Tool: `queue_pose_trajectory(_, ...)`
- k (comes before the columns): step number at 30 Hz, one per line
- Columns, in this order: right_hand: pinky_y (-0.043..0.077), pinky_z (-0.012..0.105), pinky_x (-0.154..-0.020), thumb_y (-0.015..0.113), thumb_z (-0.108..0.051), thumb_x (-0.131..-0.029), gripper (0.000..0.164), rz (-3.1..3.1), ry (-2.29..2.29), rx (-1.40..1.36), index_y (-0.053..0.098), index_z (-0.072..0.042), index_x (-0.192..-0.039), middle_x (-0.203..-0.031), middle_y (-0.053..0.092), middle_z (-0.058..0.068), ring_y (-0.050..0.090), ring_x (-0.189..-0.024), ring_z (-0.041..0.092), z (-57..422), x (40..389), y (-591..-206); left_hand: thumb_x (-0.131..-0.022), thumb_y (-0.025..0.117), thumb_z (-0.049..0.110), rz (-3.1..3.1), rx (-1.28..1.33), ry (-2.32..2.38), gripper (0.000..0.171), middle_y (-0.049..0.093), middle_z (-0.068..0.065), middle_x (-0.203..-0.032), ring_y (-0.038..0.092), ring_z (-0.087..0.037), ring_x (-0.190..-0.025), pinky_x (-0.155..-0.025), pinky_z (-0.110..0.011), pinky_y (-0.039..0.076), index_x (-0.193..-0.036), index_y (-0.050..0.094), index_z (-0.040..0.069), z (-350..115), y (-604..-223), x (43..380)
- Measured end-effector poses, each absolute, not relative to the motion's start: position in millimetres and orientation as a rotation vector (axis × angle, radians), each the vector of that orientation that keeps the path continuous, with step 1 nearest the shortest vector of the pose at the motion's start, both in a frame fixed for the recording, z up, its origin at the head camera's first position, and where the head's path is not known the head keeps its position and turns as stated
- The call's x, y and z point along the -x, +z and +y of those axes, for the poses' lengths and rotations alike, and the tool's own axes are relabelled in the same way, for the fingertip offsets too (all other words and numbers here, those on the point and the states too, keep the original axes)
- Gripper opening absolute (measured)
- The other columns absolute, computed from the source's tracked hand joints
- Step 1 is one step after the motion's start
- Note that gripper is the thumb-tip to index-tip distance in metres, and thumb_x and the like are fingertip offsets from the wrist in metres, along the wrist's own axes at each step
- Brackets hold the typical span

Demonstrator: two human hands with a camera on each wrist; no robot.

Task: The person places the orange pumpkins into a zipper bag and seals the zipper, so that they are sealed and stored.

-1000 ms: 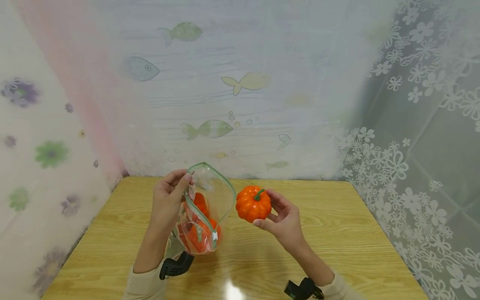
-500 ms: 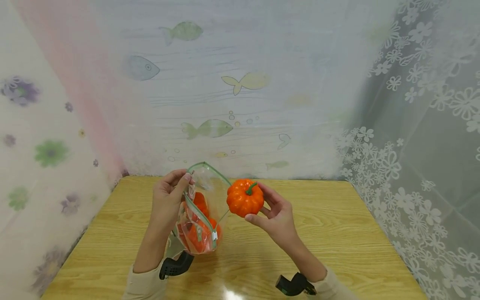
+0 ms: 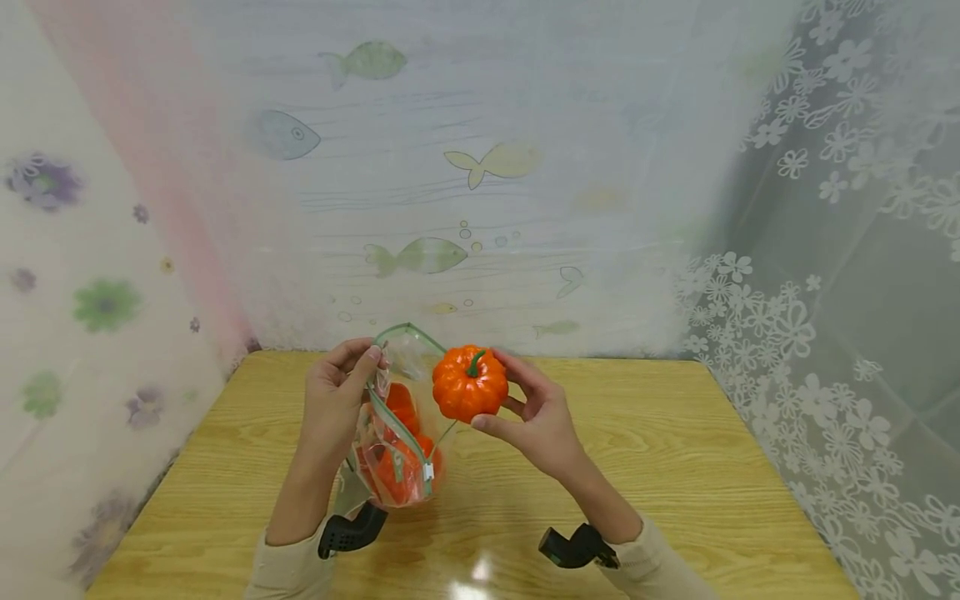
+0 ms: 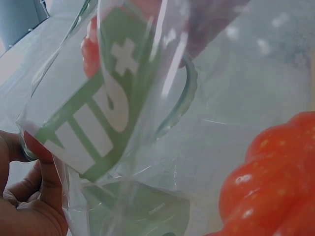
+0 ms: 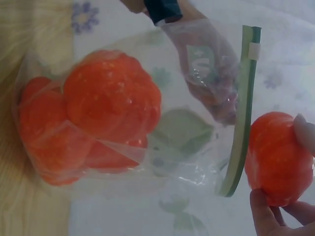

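My left hand [image 3: 337, 387] pinches the rim of a clear zip bag [image 3: 420, 421] with a green zip edge and a white slider. The bag's mouth gapes toward the right. Several orange toy pumpkins [image 5: 113, 96] lie in its bottom, best seen in the right wrist view. My right hand [image 3: 536, 417] grips another orange toy pumpkin [image 3: 470, 383] with a green stem, thumb in front and fingers behind. That pumpkin is at the bag's mouth, just outside the green zip edge [image 5: 241, 113] in the right wrist view. Through the plastic, the left wrist view shows a green printed label [image 4: 98, 113].
A wooden table [image 3: 637, 467] lies under both hands. Behind it stands a pale wall covering [image 3: 600, 167] with fish drawings, with flowered sheets at both sides. A black wrist camera [image 3: 577, 546] sits on the right wrist and another black camera [image 3: 352, 529] on the left.
My right hand has carried the pumpkin left and slightly up, from beside the bag to its mouth. The left hand and the bag have stayed in place.
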State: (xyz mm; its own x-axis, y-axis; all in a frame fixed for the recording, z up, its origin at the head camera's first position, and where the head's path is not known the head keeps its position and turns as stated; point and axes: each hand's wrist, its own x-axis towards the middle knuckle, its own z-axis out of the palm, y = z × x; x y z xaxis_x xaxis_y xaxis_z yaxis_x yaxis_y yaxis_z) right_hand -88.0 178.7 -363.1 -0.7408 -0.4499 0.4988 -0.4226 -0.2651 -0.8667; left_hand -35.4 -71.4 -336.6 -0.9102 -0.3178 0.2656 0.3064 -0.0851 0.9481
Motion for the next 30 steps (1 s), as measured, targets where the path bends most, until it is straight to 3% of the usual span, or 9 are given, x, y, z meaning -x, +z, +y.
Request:
queue_pose_trajectory(7,0.059,0.037,-0.093,0.088,-0.01,-0.08,0.07,1.932,-2.158,1.156,0.057,-0.001,-0.143,-0.138,0.058,0.018,0.06,-0.12,0.02,169,91,-364,-0.105,0.058,0.015,-1.787,0.001,-2.046,0.02,0.068,0.004,-0.084,0.059,-0.006,-0.068,-0.059,-0.018,0.056,-0.113,0.065,-0.002,-71,-337,36)
queue_pose_trajectory(17,0.058,0.036,-0.095,0.088,-0.011,-0.081,0.066,2.032,-1.986,1.148,0.061,-0.016,-0.141,-0.139,0.061,0.005,0.059,-0.125,0.024,158,92,-352,-0.105,0.058,0.016,-1.797,-0.017,-2.049,0.019,0.068,0.005,-0.084,0.058,-0.007,-0.069,-0.057,-0.018,0.054,-0.113,0.065,0.0,-70,-336,36)
queue_pose_trajectory(25,0.057,0.032,-0.097,0.086,-0.006,-0.081,0.071,2.092,-1.777,1.216,0.056,-0.015,-0.146,-0.145,0.055,0.004,0.057,-0.129,0.024,149,94,-345,-0.105,0.059,0.017,-1.817,-0.054,-2.042,0.023,0.067,0.006,-0.084,0.061,-0.006,-0.071,-0.061,-0.019,0.058,-0.115,0.065,-0.002,-70,-334,35)
queue_pose_trajectory(30,0.057,0.032,-0.096,0.089,-0.011,-0.079,0.07,2.131,-1.696,1.232,0.059,-0.014,-0.143,-0.137,0.056,0.004,0.06,-0.121,0.022,144,96,-342,-0.105,0.058,0.017,-1.831,-0.053,-2.033,0.023,0.068,0.006,-0.084,0.062,-0.007,-0.072,-0.063,-0.02,0.058,-0.115,0.064,-0.003,-70,-334,35)
